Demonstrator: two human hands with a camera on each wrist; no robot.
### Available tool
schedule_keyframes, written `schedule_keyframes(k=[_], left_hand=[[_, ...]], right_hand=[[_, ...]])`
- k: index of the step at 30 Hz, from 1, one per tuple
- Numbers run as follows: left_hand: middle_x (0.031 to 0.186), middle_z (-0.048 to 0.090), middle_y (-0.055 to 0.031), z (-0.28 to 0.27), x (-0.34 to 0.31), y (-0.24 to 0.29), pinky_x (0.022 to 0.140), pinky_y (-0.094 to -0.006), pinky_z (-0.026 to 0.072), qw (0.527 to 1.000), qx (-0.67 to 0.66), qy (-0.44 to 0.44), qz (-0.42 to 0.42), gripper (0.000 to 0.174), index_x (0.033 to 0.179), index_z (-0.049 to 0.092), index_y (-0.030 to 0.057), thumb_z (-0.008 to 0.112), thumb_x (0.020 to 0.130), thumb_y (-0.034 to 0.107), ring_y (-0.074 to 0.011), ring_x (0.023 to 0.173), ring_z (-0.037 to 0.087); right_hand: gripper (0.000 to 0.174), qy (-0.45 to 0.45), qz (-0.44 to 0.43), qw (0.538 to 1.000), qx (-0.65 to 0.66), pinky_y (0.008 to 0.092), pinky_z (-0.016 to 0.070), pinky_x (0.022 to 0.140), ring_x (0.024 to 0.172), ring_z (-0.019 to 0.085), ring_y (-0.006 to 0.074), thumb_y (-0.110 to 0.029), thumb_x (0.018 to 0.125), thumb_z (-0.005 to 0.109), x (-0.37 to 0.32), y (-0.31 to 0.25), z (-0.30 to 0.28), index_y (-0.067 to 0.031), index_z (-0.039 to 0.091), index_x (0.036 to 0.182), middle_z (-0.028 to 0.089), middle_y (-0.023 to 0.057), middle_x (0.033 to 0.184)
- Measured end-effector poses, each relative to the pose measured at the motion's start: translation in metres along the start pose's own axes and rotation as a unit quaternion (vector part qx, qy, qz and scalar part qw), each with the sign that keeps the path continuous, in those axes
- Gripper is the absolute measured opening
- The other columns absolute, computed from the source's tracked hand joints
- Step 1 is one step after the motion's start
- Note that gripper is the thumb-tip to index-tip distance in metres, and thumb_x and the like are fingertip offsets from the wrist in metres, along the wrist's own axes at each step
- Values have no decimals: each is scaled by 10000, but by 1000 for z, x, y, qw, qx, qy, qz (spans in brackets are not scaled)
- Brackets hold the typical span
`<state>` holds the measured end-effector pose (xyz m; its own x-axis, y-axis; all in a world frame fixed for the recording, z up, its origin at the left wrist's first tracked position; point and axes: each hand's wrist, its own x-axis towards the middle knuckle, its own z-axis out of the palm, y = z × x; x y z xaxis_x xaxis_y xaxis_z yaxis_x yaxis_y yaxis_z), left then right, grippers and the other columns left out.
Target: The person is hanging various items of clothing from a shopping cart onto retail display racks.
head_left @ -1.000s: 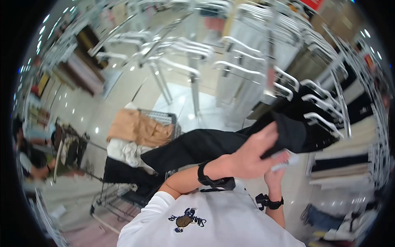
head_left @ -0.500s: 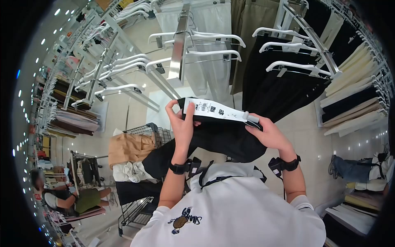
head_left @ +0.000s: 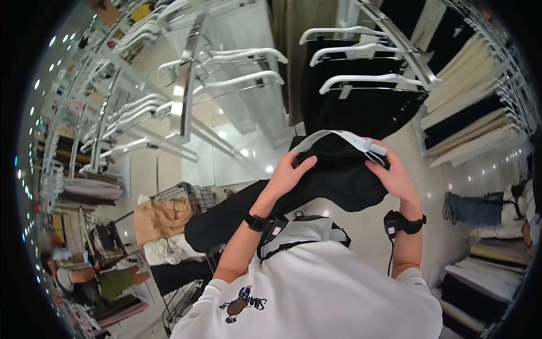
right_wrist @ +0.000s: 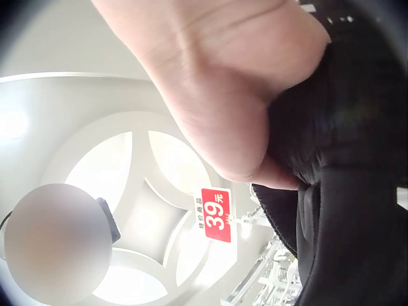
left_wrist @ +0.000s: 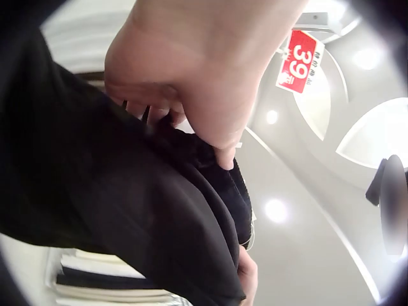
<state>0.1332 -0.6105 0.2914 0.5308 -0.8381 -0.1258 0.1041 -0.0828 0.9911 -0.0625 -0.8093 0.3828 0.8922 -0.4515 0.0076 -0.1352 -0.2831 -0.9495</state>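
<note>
Black trousers (head_left: 339,175) stretch between both hands in the head view, one leg trailing left toward the cart. My left hand (head_left: 287,176) holds the waistband at its left end, thumb on the near side. At the other end, my right hand (head_left: 398,176) grips the waistband beside a small grey-white tag (head_left: 377,149). A long white label strip (head_left: 333,134) arches over the top edge between the hands. In the left wrist view, the left thumb (left_wrist: 224,157) presses at the dark waistband. The right wrist view has the right thumb (right_wrist: 274,175) against the black cloth (right_wrist: 350,210).
White hangers (head_left: 361,82) with black garments hang ahead, near a metal rail (head_left: 183,85). A cart (head_left: 199,198) at left carries a tan garment (head_left: 164,220) and a white one (head_left: 172,248). Folded clothes (head_left: 474,282) lie at lower right. Another person (head_left: 84,277) is at far left.
The left hand has left the label's face and moved down to the waistband. The strip, earlier held flat, now bows upward. Before that, the hands were close together at the right.
</note>
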Motion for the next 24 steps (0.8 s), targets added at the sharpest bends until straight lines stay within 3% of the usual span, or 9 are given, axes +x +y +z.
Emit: schedule_keyframes(k=[8,10,12,14,15,17,21,23,24], left_hand=[[1448,566,-95,76,46,13,1143,-325,358,948,-224,-225,14,525,1486,464,-41,503,1033,223,-175,1327,493],[1463,549,-106,108,44,38,1154,-327,347,952,-226,-205,-2,536,1477,451,-59,437,995,175,-189,1350,477],[1411,571,-67,131,58,40,1111,-328,403,962,-83,-233,112,452,1440,501,-26,425,1031,149,-162,1235,551],[1437,552,-63,116,36,93,1130,-322,381,963,-44,-264,25,462,1454,481,-29,425,1008,81,-175,1275,531],[1402,580,-62,108,36,82,1118,-310,390,951,-117,-237,162,483,1446,491,-24,424,969,4,-162,1287,524],[1395,593,-146,63,34,67,1182,-319,318,955,-128,-194,185,636,1425,496,-53,406,798,-102,-206,1374,481],[1128,729,-94,-62,-10,65,922,-295,511,992,49,-7,115,436,1288,626,-28,497,871,-17,-128,1019,626],[978,738,-142,-108,-39,52,818,-315,527,982,161,46,85,371,1238,659,-2,573,881,54,-173,866,662],[924,722,-172,-135,-51,29,784,-366,530,964,261,43,34,294,1143,690,1,605,877,95,-278,807,674]], right_hand=[[632,156,-101,983,-4,343,404,1124,1276,588,212,53,782,605,-55,-45,-38,-8,573,1410,637,108,1367],[696,214,-113,970,28,359,385,1145,1311,568,243,-87,748,675,-66,-42,-40,10,553,1426,603,127,1413],[861,289,-127,946,71,384,374,1159,1346,542,275,-279,688,743,-65,-42,-38,58,509,1445,561,170,1456],[847,363,-146,911,130,400,374,1164,1344,544,281,-277,688,748,-68,-42,-24,60,523,1431,575,177,1436],[851,333,-139,926,109,405,375,1165,1343,545,283,-274,679,769,-72,-39,-22,62,529,1424,581,178,1426],[865,190,-132,968,94,415,379,1160,1327,557,286,-259,652,835,-72,-40,-18,54,550,1406,604,167,1394],[739,-128,-31,983,124,339,447,1077,1269,577,200,-81,820,768,-16,-73,15,1,469,1490,571,106,1401],[732,-236,4,969,69,344,505,974,1218,589,161,-81,890,748,8,-56,36,-99,425,1547,577,57,1383],[574,-262,-24,963,-52,357,534,876,1047,684,231,-213,920,748,18,-55,46,-92,545,1444,676,105,1233]])
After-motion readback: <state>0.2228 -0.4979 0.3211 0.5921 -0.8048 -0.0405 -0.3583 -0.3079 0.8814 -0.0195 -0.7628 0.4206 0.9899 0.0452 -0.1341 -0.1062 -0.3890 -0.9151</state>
